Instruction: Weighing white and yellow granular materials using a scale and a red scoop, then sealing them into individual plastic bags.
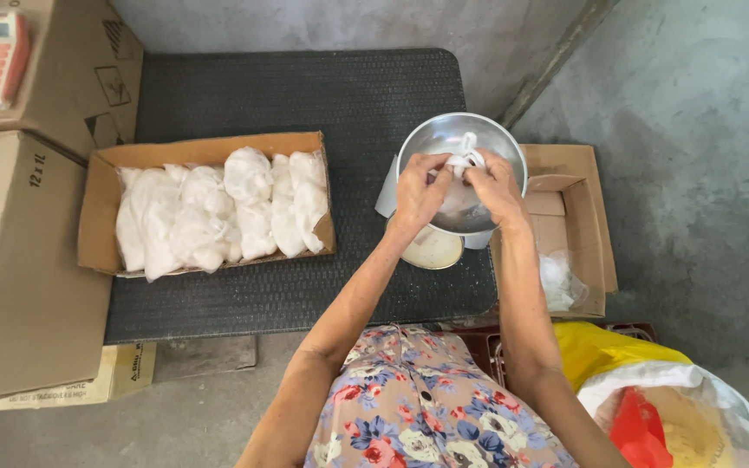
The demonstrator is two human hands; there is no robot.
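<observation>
My left hand (420,186) and my right hand (493,184) meet over a shiny metal bowl (433,139) that stands at the right end of a dark mat-covered table (305,95). Both hands pinch the twisted neck of a clear plastic bag (465,158) filled with white stuff, which rests in the bowl. To the left on the table lies a shallow cardboard tray (97,217) packed with several tied white bags (244,204).
Large cardboard boxes (19,260) stand at the left. An open cardboard box (578,217) with clear plastic inside sits on the floor right of the table. A white sack (695,407) holding a red scoop and a yellow bag (608,347) are at the lower right.
</observation>
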